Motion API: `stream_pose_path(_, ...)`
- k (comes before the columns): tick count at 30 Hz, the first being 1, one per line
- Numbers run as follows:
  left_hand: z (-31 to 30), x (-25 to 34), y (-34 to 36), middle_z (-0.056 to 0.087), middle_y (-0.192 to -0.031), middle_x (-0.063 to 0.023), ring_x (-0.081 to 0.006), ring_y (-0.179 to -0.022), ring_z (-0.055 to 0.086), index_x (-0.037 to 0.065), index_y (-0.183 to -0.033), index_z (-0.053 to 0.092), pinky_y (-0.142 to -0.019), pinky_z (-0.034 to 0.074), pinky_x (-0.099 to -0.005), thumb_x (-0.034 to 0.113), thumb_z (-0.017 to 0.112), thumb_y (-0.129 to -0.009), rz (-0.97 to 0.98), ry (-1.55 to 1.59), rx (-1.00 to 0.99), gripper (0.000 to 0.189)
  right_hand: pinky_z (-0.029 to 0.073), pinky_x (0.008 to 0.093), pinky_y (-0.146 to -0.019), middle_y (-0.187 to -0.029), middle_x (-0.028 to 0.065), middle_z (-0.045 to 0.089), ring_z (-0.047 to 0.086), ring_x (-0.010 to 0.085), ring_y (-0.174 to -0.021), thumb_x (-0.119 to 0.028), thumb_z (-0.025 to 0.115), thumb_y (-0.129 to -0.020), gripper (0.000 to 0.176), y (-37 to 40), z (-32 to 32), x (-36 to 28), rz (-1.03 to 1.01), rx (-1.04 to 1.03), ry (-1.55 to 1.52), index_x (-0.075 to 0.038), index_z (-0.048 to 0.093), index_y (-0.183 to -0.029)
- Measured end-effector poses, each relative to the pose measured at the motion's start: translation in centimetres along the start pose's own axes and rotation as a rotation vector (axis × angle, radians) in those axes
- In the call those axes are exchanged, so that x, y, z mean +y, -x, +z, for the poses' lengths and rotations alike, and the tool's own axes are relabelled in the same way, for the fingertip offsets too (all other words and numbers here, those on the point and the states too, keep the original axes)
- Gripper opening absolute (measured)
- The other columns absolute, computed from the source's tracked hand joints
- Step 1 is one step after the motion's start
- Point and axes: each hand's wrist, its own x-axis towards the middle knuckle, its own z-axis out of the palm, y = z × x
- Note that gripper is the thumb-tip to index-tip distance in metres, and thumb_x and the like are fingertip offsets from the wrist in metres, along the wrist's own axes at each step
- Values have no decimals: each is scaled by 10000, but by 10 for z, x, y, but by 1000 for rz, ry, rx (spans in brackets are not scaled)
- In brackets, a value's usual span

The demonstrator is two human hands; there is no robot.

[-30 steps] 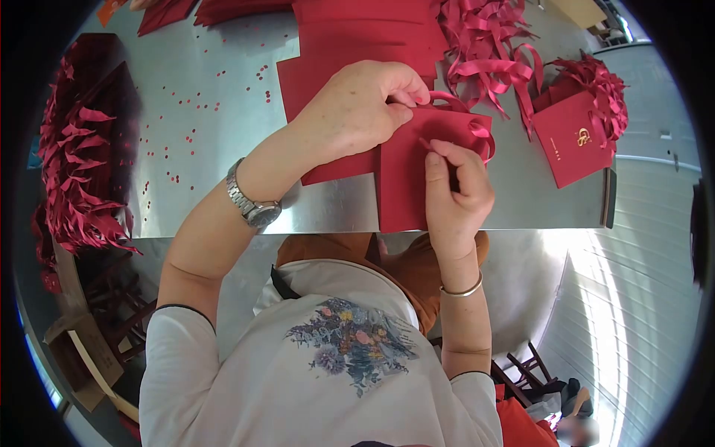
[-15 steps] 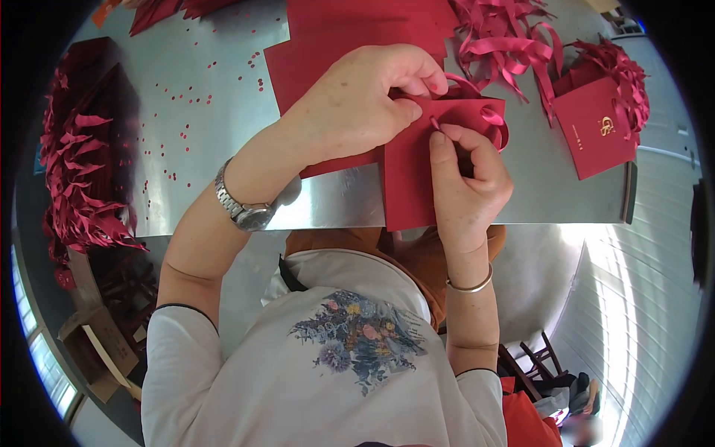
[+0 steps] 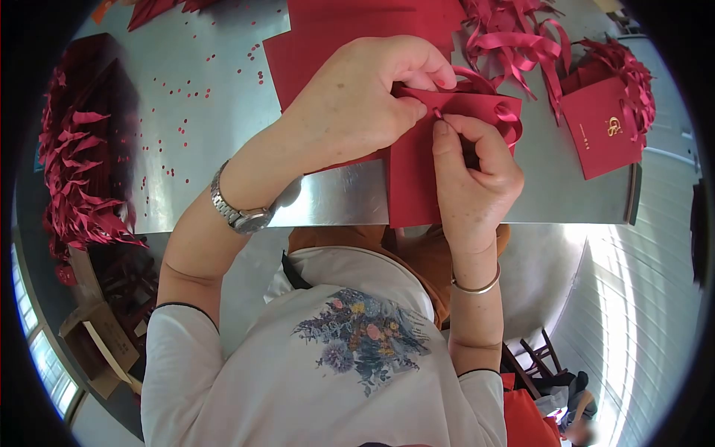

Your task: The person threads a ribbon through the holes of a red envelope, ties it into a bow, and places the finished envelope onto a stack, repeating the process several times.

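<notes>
A red paper bag (image 3: 413, 171) lies at the table's front edge, between my two hands. My left hand (image 3: 372, 93) reaches over its top edge, thumb on the front and fingers at the back, closed on the bag's rim. The fingertips of my right hand (image 3: 480, 171) are pinched at the front of the bag, just under a short end of red ribbon (image 3: 438, 113) that comes out near the rim. A ribbon loop (image 3: 508, 115) hangs at the bag's upper right corner. The inside of the bag is mostly hidden.
Flat red bags (image 3: 335, 30) lie behind my hands. Loose ribbons (image 3: 514, 48) are heaped at the back right. Finished-looking bags with gold print (image 3: 602, 127) stand at the right. Ribboned bags (image 3: 82, 164) line the left side. Small red paper dots (image 3: 179, 92) are scattered over the metal table (image 3: 223, 134).
The bag and both hands have shifted slightly, the right hand a little to the right. The ribbon end shows slightly higher at the front of the bag.
</notes>
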Motion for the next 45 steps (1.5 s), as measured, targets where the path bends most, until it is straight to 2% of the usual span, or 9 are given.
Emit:
stream_pose_path(4, 8, -1, 4, 679, -978, -67, -150, -935, 660, 1, -1059, 629, -779, 524, -271, -101, 595, -781, 64, -48, 36, 298, 504, 286, -567, -725, 105, 668, 629, 186, -600, -21, 719, -764, 63, -5, -2, -11, 56, -11, 45, -18, 692, -820)
stream_pose_path(10, 18, -3, 8, 684, -919, -116, -213, -883, 679, 9, -1046, 632, -766, 534, -309, -112, 564, -769, 422, -418, 169, 310, 511, 341, -560, -693, 113, 651, 630, 270, -595, -30, 679, -759, 14, -11, -4, -22, 12, -79, 261, -27, 680, -773)
stream_pose_path(13, 14, -2, 7, 679, -921, -97, -201, -883, 666, 14, -1033, 632, -777, 528, -314, -103, 578, -778, 305, -359, 177, 285, 510, 349, -569, -696, 109, 648, 632, 281, -615, -27, 682, -758, 16, -6, -3, -17, 18, -68, 196, -38, 673, -767)
stream_pose_path(16, 6, 0, 4, 650, -978, -76, -161, -946, 613, 8, -1065, 615, -837, 500, -291, -91, 595, -804, -11, -74, 53, 279, 507, 341, -584, -719, 96, 653, 633, 265, -635, -43, 703, -764, 38, 3, -3, -4, -96, -39, 159, -49, 669, -778)
stream_pose_path(19, 3, -4, 2, 635, -1015, -65, -148, -978, 599, -4, -1104, 594, -868, 483, -278, -89, 584, -817, -55, -110, -22, 300, 504, 334, -600, -751, 83, 661, 632, 242, -661, -57, 721, -775, 62, 8, -3, 6, -18, -18, 123, -53, 666, -803)
stream_pose_path(29, 5, -1, 2, 612, -1073, -42, -137, -997, 597, 2, -1143, 579, -885, 473, -262, -121, 532, -834, 23, 33, -43, 336, 506, 309, -617, -762, 84, 663, 630, 225, -675, -53, 722, -792, 66, 7, -4, 6, -77, -32, 12, -41, 663, -819)
stream_pose_path(31, 7, -4, 1, 682, -998, -142, -226, -974, 661, -41, -1037, 610, -826, 506, -315, -81, 532, -820, 76, 95, 20, 233, 506, 304, -610, -761, 85, 663, 628, 216, -663, -54, 722, -792, 67, 7, -4, 5, -57, -38, 15, -38, 662, -819)
stream_pose_path(36, 6, -4, 1, 679, -1016, -135, -216, -965, 665, -40, -1035, 612, -823, 507, -309, -72, 541, -822, 59, 67, -12, 227, 498, 275, -570, -706, 85, 651, 606, 160, -587, -51, 708, -801, 57, 6, -4, -2, 75, -76, 18, -25, 664, -826)
stream_pose_path(45, 6, -9, -1, 672, -1024, -117, -186, -969, 663, -46, -1045, 609, -846, 506, -289, -68, 548, -828, 108, 149, -28, 227, 496, 229, -600, -722, 31, 661, 575, 61, -640, -38, 686, -844, 42, 4, -9, 3, 117, -120, -189, -9, 662, -862)
